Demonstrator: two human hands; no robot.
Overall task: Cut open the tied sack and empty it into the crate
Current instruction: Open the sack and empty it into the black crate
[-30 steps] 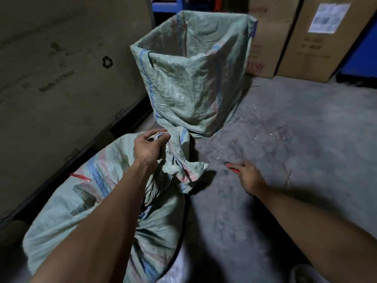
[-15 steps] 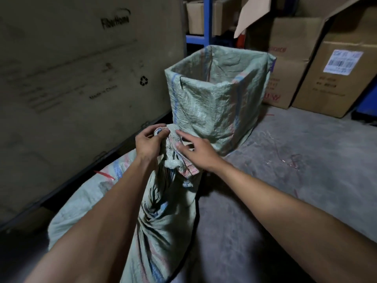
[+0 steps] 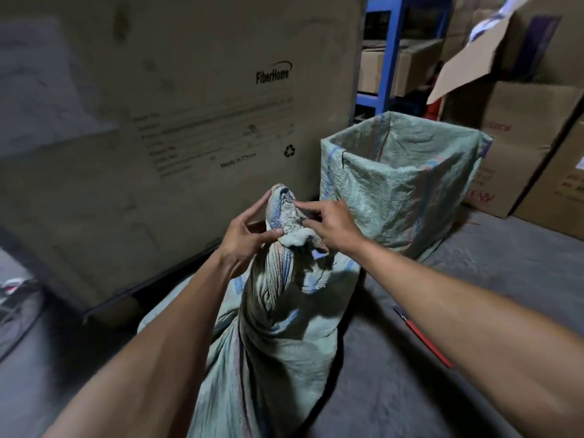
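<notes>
A pale green woven sack [image 3: 275, 336] stands pulled upright in front of me, its neck twisted and bunched into a knot [image 3: 284, 210]. My left hand [image 3: 243, 238] pinches the knot from the left with thumb and fingers. My right hand [image 3: 331, 226] grips the bunched cloth from the right, index finger on top. Behind it stands the crate [image 3: 407, 184], lined with the same green woven cloth, its mouth open. A red-handled cutter [image 3: 423, 336] lies on the floor under my right forearm, partly hidden.
A big brown cardboard box [image 3: 177, 115] with print walls off the left side. Stacked cartons [image 3: 521, 143] and a blue shelf frame [image 3: 388, 55] stand behind the crate. Grey concrete floor [image 3: 505, 263] lies to the right. Dark cables [image 3: 12, 298] lie at far left.
My right hand left the red cutter on the floor and came up to the sack's neck. Both hands have lifted the neck, and the sack now stands more upright.
</notes>
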